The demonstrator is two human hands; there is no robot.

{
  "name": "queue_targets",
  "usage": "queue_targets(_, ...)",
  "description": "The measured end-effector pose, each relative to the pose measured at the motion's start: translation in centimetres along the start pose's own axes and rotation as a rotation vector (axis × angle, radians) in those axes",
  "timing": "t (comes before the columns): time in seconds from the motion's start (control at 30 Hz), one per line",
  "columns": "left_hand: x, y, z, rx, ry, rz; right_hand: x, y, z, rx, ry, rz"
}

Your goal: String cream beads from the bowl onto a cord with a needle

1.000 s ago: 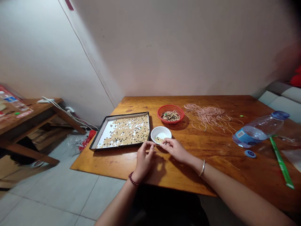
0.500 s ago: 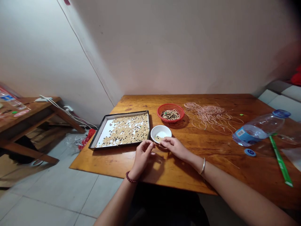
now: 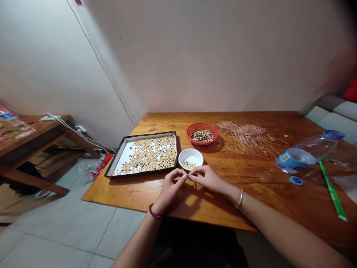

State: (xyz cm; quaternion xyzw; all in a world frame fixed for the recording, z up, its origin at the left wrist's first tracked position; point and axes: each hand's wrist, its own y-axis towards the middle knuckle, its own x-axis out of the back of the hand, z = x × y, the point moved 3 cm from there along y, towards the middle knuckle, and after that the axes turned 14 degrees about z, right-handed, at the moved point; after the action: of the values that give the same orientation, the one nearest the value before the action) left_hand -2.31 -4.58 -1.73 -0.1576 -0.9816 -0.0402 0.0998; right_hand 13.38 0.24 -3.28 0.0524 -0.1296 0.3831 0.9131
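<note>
Wooden worktop (image 3: pixel 269 173) against a pale wall (image 3: pixel 195 67), small beads (image 3: pixel 169 160) spread in a shallow tray (image 3: pixel 125 153)

From my seat far off, I look down over the near edge of the worktop through the head camera. I have the left hand (image 3: pixel 170 188) and the right hand (image 3: pixel 208 178) raised near the middle, fingertips brought together. Each grip is pinched, thumb against forefinger; what sits between the tips is too small for me to make out. I see a dark beaded bracelet (image 3: pixel 153 211) on the left wrist and a silver bangle (image 3: pixel 240 198) on the right.

Just beyond the fingers stands a white bowl (image 3: pixel 193 153) with a few pale and green beads at its near side; whether the right hand touches its rim I cannot tell. To the left, just beside the bowl, lies the black-edged tray, its white bottom strewn with mostly pale beads and scattered dark ones. On the far side I find a red basket (image 3: pixel 188 134) holding strung beads (image 3: pixel 203 137), with a tangle of pink string (image 3: pixel 248 134) to its right. Farther right are a clear bottle (image 3: pixel 295 160) with a blue label, a round blue disc (image 3: pixel 296 181) and a green strip (image 3: pixel 333 191). One loose strand (image 3: pixel 264 187) lies beyond the right forearm.
</note>
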Motion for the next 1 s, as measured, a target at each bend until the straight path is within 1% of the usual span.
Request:
queue_targets(0.13, 0.0, 0.1, 0.4, -0.005, -0.093, 0.010, 0.1, 0.1, -0.1, -0.004, 0.013, 0.011)
queue_targets(0.3, 0.1, 0.0, 0.8, -0.001, -0.117, -0.010, 0.2, 0.2, 0.3, 0.038, 0.042, 0.013)
queue_targets(0.47, 0.2, -0.2, 1.0, 0.038, -0.081, -0.069, 0.3, 0.2, 0.5, 0.025, -0.019, -0.022)
queue_targets(0.57, 0.3, -0.1, 1.1, 0.042, -0.049, -0.077, 0.4, 0.1, 0.5, 0.012, -0.070, -0.027)
queue_targets(0.73, 0.3, -0.1, 1.4, 0.052, 0.026, -0.086, 0.5, 0.3, 0.3, 0.021, -0.077, -0.037)
queue_targets(0.87, 0.2, 0.0, 1.3, 0.002, -0.071, -0.088, 0.4, 0.2, 0.1, 0.001, -0.089, -0.050)
queue_targets(1.0, 0.1, 0.0, 0.8, -0.029, -0.173, -0.044, 0.1, 0.0, 0.3, -0.012, -0.114, -0.056)
